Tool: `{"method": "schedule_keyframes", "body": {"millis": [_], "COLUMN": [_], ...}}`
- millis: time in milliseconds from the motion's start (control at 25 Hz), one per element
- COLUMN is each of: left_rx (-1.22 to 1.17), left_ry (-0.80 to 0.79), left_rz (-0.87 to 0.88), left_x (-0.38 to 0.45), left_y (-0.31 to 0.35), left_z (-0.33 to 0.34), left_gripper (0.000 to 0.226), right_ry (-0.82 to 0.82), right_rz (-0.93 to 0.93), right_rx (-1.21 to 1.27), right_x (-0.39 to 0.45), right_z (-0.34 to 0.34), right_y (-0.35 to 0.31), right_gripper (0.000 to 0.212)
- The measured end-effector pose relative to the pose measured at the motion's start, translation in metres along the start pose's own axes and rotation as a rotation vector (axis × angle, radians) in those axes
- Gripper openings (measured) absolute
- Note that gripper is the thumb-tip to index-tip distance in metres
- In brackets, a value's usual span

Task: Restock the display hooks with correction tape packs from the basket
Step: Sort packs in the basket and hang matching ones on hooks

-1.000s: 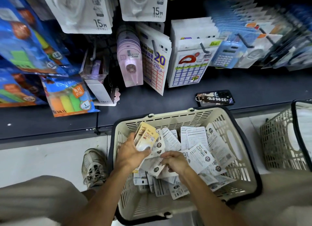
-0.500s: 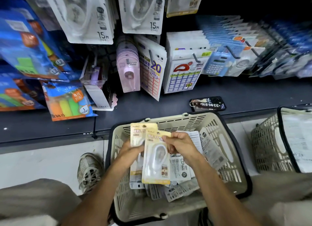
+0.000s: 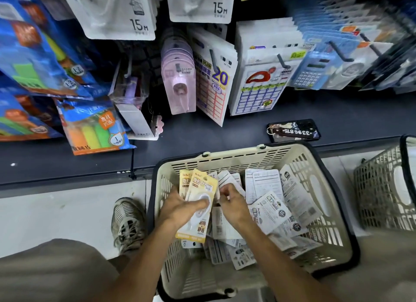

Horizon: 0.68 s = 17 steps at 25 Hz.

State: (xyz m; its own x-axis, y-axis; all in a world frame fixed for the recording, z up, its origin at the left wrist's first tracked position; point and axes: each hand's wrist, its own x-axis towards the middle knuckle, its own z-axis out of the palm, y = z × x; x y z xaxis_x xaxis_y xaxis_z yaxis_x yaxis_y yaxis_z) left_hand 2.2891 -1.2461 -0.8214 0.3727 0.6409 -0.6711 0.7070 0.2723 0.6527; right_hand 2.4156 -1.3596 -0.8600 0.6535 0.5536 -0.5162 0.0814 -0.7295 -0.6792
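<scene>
The left hand is still gripping two yellow correction tape packs over the basket, now lower than half a second ago. The right hand has let go of them and is pinching a white pack from the pile.

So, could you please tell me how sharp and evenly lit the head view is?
Head view: the yellow packs in the left hand and the basket are bright and readable; the shelf back is dark; hanging packs at the edges smear and bow outward.
</scene>
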Motion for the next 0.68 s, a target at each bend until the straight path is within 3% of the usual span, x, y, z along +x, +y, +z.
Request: {"method": "schedule_keyframes", "body": {"millis": [160, 320, 440, 560, 600, 680], "left_rx": [0.066, 0.054, 0.044, 0.086, 0.075, -0.023], "left_ry": [0.120, 0.134, 0.185, 0.228, 0.222, 0.149], "left_rz": [0.001, -0.013, 0.019, 0.039, 0.043, 0.059], "left_x": [0.004, 0.006, 0.002, -0.005, -0.009, -0.011], "left_y": [-0.002, -0.002, -0.001, 0.001, 0.003, 0.009], "left_z": [0.005, 0.009, 0.009, 0.010, 0.010, 0.009], "left_gripper": [0.068, 0.093, 0.094, 0.103, 0.104, 0.095], "right_ry": [-0.222, -0.281, -0.104, 0.187, 0.180, -0.047], "right_rz": [-0.110, 0.223, 0.084, -0.066, -0.066, -0.080], "right_rx": [0.071, 0.367, -0.090, 0.040, 0.139, 0.305], "right_x": [0.015, 0.028, 0.027, 0.008, 0.003, -0.010], "right_z": [0.005, -0.001, -0.003, -0.029, -0.042, -0.068], "right_y": [-0.006, -0.018, -0.022, -0.044, -0.054, -0.079], "right_gripper": [0.038, 0.026, 0.025, 0.039, 0.042, 0.035]}}
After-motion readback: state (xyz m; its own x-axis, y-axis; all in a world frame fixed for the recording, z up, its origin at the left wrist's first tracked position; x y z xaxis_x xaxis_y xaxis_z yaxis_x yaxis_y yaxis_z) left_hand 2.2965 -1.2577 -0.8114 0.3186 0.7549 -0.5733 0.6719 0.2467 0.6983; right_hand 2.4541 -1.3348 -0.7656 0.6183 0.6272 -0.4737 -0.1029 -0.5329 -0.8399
